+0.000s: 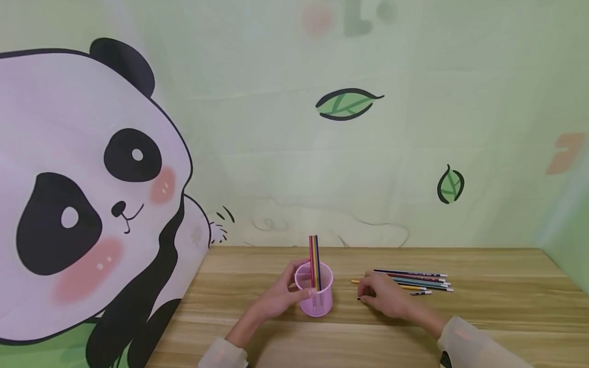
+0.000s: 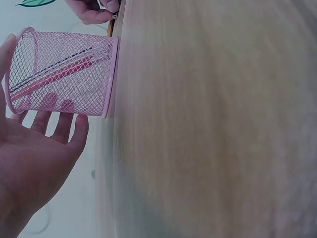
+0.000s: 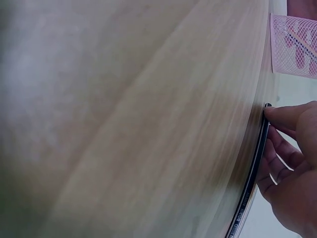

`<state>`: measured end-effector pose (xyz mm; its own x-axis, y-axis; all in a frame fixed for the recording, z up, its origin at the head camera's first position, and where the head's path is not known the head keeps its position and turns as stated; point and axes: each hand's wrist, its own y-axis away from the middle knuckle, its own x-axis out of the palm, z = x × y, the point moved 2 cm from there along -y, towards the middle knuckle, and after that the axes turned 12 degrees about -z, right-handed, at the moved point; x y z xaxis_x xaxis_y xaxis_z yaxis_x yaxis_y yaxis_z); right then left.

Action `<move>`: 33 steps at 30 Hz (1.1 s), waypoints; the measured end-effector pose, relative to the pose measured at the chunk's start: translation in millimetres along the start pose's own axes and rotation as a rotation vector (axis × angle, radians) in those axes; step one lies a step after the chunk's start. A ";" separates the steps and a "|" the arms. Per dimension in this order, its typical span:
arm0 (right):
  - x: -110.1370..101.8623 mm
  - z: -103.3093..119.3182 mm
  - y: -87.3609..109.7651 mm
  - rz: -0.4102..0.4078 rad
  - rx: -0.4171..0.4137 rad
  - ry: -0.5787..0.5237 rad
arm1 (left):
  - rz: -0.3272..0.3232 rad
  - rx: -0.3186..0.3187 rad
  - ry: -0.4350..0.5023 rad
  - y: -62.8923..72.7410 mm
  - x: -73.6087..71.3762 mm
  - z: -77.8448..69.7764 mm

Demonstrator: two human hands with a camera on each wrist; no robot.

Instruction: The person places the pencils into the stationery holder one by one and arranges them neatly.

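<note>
A pink mesh pen cup (image 1: 325,302) stands upright on the table with several coloured pencils (image 1: 315,255) leaning inside it. My left hand (image 1: 276,297) holds the cup from its left side; the left wrist view shows its fingers spread behind the mesh and the thumb near the rim. To the right of the cup, my right hand (image 1: 385,295) pinches a black pencil (image 3: 253,171) near one end, between thumb and fingers. That pencil lies along the tabletop, its middle hidden under the hand in the head view.
Beside and behind the right hand lie several pencils, among them a dark one (image 1: 409,272) and a yellow one (image 1: 414,288), white eraser ends to the right. The wooden table (image 1: 331,340) meets a green backdrop (image 1: 285,168) printed with a panda (image 1: 60,128).
</note>
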<state>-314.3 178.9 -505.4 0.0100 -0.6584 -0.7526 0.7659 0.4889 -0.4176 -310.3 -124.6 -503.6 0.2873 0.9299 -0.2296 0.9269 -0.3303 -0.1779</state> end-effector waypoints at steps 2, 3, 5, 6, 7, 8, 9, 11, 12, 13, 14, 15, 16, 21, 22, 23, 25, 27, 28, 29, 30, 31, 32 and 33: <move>0.3 0.7 -0.2 0.010 -0.006 0.011 | -0.002 -0.001 -0.003 0.3 0.3 -0.7; 0.3 1.3 -0.4 0.017 -0.005 0.020 | -0.002 0.000 -0.004 0.3 0.3 -0.9; 0.0 2.8 -1.2 0.032 -0.009 0.043 | -0.002 -0.002 -0.007 0.2 0.3 -2.0; -0.1 3.3 -1.4 0.040 -0.012 0.056 | -0.002 -0.003 -0.008 0.2 0.3 -2.5; -0.4 4.2 -1.5 0.048 -0.013 0.070 | -0.001 -0.005 -0.008 0.2 0.3 -2.9; -0.7 5.0 -1.5 0.053 -0.016 0.085 | -0.001 -0.007 -0.008 0.1 0.3 -3.2; -1.1 5.9 -1.4 0.057 -0.024 0.098 | 0.000 -0.006 -0.010 0.0 0.2 -3.6; -1.6 7.5 -0.9 0.060 -0.042 0.119 | -0.001 -0.008 -0.012 -0.1 0.2 -4.1; -1.8 8.2 -0.6 0.058 -0.054 0.128 | -0.001 -0.008 -0.010 -0.2 0.2 -4.4; -2.0 8.9 -0.4 0.054 -0.065 0.135 | -0.002 -0.008 -0.011 -0.1 0.1 -4.3; -2.1 9.3 -0.2 0.051 -0.076 0.142 | -0.003 -0.008 -0.013 0.0 0.1 -4.5; -2.0 9.5 0.1 0.048 -0.085 0.144 | -0.003 -0.008 -0.014 0.1 0.1 -4.5; -2.0 9.5 0.3 0.046 -0.091 0.146 | -0.002 -0.008 -0.013 0.4 0.0 -4.3; -2.6 8.6 0.2 0.038 -0.097 0.122 | 0.002 0.000 -0.010 2.0 0.2 -4.3; -3.2 8.4 -0.3 0.035 -0.090 0.112 | 0.002 0.003 -0.008 2.4 0.2 -4.6; -3.7 8.4 -0.9 0.030 -0.084 0.101 | 0.001 0.004 -0.007 2.6 0.2 -4.6; -5.3 8.5 -2.8 0.020 -0.066 0.074 | -0.001 0.002 -0.007 2.6 0.3 -4.8; -8.4 10.3 -5.8 0.013 -0.044 0.040 | -0.003 0.005 -0.006 2.4 0.2 -4.7; -10.8 12.4 -7.3 0.012 -0.033 0.016 | -0.003 0.005 -0.006 2.2 0.2 -4.4; -13.5 15.2 -8.9 0.013 -0.026 -0.006 | -0.004 0.003 -0.008 1.7 0.1 -3.7; -16.6 18.5 -10.8 0.017 -0.017 -0.033 | -0.004 0.002 -0.010 1.3 0.1 -3.3; -20.0 22.4 -13.0 0.019 -0.008 -0.057 | -0.004 0.001 -0.011 1.1 0.0 -3.0; -23.6 26.8 -15.1 0.020 -0.002 -0.077 | -0.004 0.001 -0.010 0.7 -0.1 -2.5; -27.5 31.4 -17.6 0.022 0.006 -0.102 | -0.005 -0.001 -0.010 0.4 -0.2 -2.3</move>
<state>-307.9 170.5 -461.4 0.0920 -0.7024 -0.7058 0.7686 0.5007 -0.3981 -309.4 -124.5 -501.4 0.2807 0.9298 -0.2380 0.9284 -0.3259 -0.1784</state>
